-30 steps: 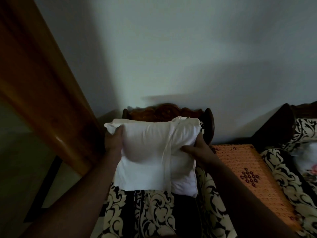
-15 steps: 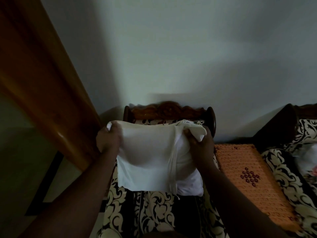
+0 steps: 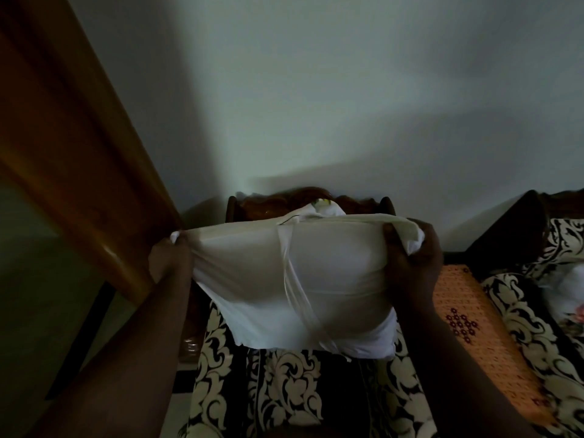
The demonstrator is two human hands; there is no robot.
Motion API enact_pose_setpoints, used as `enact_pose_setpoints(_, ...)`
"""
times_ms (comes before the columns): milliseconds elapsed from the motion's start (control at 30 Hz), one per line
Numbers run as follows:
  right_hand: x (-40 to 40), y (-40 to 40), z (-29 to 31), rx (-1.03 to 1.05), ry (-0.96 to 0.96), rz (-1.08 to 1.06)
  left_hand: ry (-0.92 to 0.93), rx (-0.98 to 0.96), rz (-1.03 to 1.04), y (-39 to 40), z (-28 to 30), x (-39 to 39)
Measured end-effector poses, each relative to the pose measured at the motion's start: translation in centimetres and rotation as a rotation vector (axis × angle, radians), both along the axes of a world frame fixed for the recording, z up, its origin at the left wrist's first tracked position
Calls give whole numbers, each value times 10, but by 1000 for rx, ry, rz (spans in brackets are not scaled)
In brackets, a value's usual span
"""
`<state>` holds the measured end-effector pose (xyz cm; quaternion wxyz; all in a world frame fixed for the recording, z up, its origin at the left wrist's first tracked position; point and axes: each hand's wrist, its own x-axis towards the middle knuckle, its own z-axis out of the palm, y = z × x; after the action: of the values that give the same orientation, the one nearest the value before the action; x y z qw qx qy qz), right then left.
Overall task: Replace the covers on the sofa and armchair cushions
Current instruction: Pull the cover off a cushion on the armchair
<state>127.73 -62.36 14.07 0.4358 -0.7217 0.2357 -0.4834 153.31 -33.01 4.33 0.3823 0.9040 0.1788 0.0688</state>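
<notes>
Dim room, everything pretty murky. Nearest: two bare forearms coming up from the bottom edge, one each side, over a black seat cushion with cream floral scrollwork [image 3: 284, 393] on the wooden armchair.

Held up between the arms, above that seat: a plump white cushion in a thin white fabric cover [image 3: 294, 279], stretched wide so the top edge runs taut from hand to hand. Bottom of the cushion bulging out lower right, just above the patterned seat; can't tell if touching it. A narrow white fabric tie [image 3: 292, 279] hanging diagonally down the front of the cover. A bit of the inner cushion poking above the top edge near the middle, with a small yellowish-green spot on it, too small to make out.

Left hand [image 3: 169, 260] fisted round the cover's upper left corner, a little tuft of cloth sticking out above the knuckles. Right hand [image 3: 410, 257] curled round the upper right corner, a bunched wad of cloth gripped in it, thumb on the front face.

To the right, just beside the armchair: an orange woven mat with a small dark bead motif [image 3: 467, 314] on a flat surface. Past that, a second seat with the same black-and-cream pattern [image 3: 534, 327] and dark wood frame.

Behind the cushion: carved dark wooden armchair backrest [image 3: 278, 202] peeking over the top. Far left, a slanted orange-brown wooden door frame [image 3: 72, 147]. Furthest back, a plain pale grey wall [image 3: 347, 90].
</notes>
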Motion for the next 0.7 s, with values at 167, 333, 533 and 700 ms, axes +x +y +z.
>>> enact_pose_setpoints(167,-1,-13,0,153,-60,-29,63,-153,-106,-19,-11,-14)
enact_pose_setpoints(333,5,-49,16,431,-197,-35,376,-719,-513,-47,-24,-87)
enact_pose_setpoints(533,15,-80,22,686,-183,85,457,-731,-748,-86,-28,-128)
enact_pose_setpoints(700,20,-91,24,816,-86,99,544,-887,-630,-80,-33,-98)
